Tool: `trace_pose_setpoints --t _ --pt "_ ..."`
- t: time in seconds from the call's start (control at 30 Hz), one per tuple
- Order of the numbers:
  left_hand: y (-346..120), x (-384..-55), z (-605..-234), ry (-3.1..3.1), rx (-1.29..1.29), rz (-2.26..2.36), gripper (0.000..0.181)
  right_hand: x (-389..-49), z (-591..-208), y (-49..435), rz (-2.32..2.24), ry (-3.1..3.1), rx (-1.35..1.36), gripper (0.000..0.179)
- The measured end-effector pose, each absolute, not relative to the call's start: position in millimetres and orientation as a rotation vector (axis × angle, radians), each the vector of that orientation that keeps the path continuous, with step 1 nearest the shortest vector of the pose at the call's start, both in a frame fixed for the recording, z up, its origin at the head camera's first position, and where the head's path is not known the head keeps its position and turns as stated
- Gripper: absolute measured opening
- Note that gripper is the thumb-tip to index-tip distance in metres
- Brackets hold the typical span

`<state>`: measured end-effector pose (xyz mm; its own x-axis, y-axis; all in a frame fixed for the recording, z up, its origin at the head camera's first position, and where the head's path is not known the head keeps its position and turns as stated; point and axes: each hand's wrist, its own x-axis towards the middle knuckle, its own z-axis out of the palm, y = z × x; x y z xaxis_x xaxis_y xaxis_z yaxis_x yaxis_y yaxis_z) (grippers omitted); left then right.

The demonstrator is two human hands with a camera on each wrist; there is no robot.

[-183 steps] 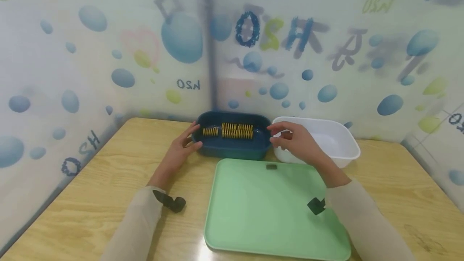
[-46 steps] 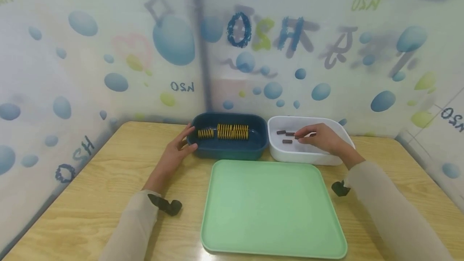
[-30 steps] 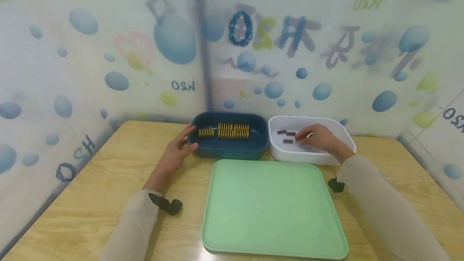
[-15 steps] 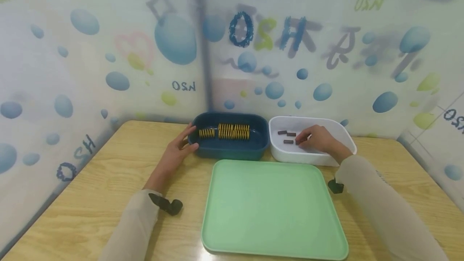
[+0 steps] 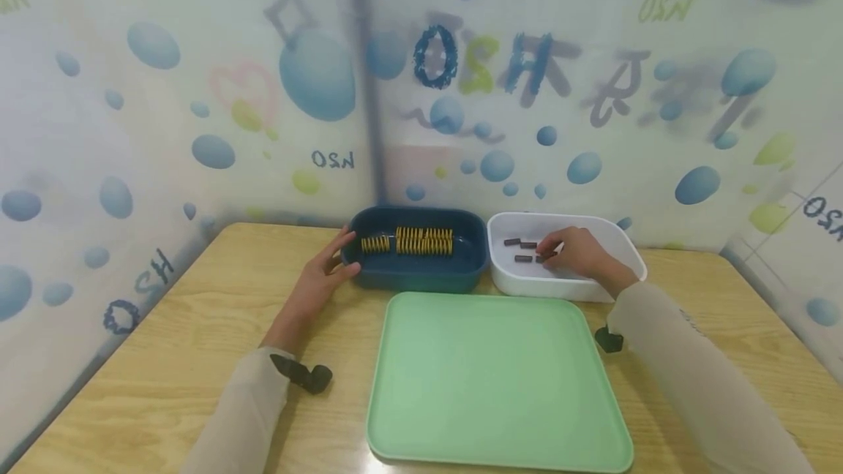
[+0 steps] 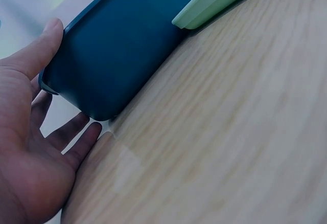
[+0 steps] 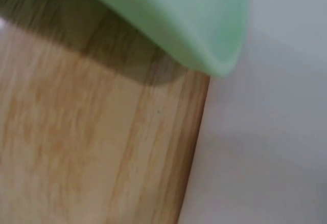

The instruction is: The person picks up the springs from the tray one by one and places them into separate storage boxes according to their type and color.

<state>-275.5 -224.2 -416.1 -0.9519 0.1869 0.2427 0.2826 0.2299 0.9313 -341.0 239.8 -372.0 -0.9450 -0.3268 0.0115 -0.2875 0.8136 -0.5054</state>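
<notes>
My right hand (image 5: pixel 576 251) reaches into the white plastic box (image 5: pixel 507 284) at the back right. Its thumb and fingertips close on a small dark brown rod, partly hidden by the fingers. Several more dark brown rods (image 5: pixel 523 259) lie on the box floor beside the fingertips. At the left end of the dark blue box (image 5: pixel 421 280), my left hand (image 5: pixel 316 280) rests with fingers spread. In the left wrist view the thumb (image 6: pixel 43 50) touches the blue box's rim and the other fingers stay loosely extended. The right wrist view does not show the right hand.
Yellow coils (image 5: pixel 424 241) like springs lie in rows inside the blue box. A green tray (image 5: pixel 497 379) sits on the wooden table (image 5: pixel 178 357) in front of both boxes. Behind stands a patterned wall (image 5: pixel 421 93).
Since the oldest frame, my right hand has moved right into the white box, where brown rods now lie. The rod on the tray is gone. Lately its fingers shift slightly; the left hand stays.
</notes>
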Motion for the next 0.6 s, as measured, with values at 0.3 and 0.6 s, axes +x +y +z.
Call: trace_pose_setpoints --t 0.3,0.6 --pt "-226.6 -277.6 -418.9 -2.387 -0.451 -1.839 0.06 -340.6 -368.2 238.0 -0.784 2.962 -0.564 0.02" --pt "-230.1 -265.0 -409.5 -2.389 -0.37 -1.883 0.061 -328.1 -342.6 242.1 -0.793 3.053 -0.564 0.021"
